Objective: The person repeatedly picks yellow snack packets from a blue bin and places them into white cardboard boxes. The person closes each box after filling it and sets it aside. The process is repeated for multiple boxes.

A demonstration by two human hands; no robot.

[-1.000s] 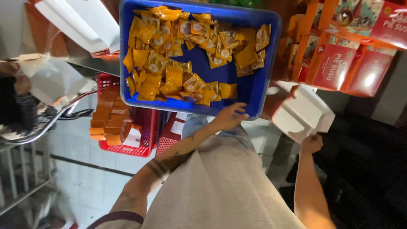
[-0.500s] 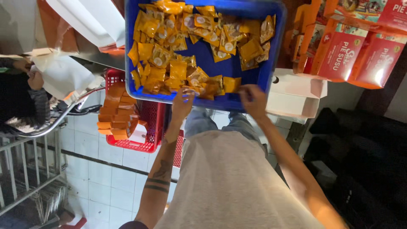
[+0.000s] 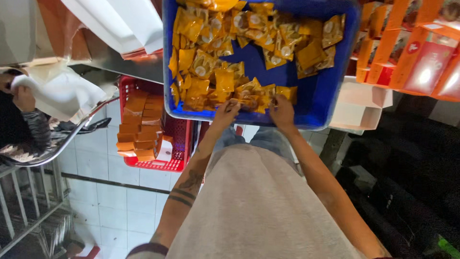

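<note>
Head view shows both hands reaching into a blue tray (image 3: 330, 103) full of small orange packets (image 3: 225, 79). The left hand (image 3: 226, 111) is at the near edge of the pile, and its fingers (image 3: 233, 106) are curled down onto a packet there; I cannot tell if they have pinched it yet. The right hand (image 3: 282, 108) is just beside it, with its fingers bent onto another packet at the front of the heap, and it is also too hard to see if the grip is closed. The packets lie loose, many on top of each other, mostly in the near and left part of the tray. They look thin, light and crinkly, with a shiny skin that may slip, so a pinch at a flat edge or corner would likely hold best. What is inside may be soft or crumbly, so a gentle squeeze seems wise. To the left, lower down, a red basket (image 3: 158, 164) holds stacked orange boxes (image 3: 134, 129). To the right sits an open white box (image 3: 359, 105), touching the tray's side.
</note>
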